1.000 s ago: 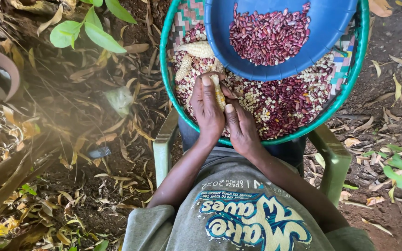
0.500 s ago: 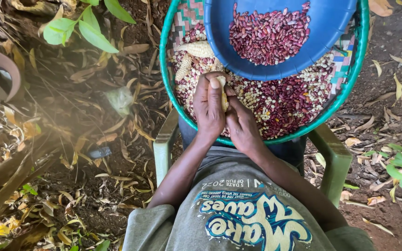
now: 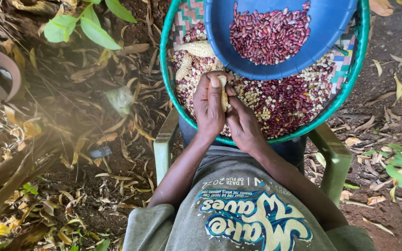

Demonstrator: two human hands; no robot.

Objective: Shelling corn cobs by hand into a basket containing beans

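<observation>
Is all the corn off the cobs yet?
Not yet. Loose kernels already lie among red beans in the green basket. Both hands, left and right, grip one cob now. Two more cobs wait, unshelled.

The blue bowl (image 3: 331,28) is smooth plastic with a soft sheen, and the beans (image 3: 268,35) heaped in it shine glossy maroon — hard, polished skins. Under that bowl the woven tray (image 3: 350,88) shows a coarse plaited weave inside a slick green rim, its scattered maize kernels (image 3: 324,76) pale and matt. Below the tray, the chair (image 3: 336,158) arms look like dull green plastic — dry papery leaves (image 3: 112,125) lie left of them.
</observation>
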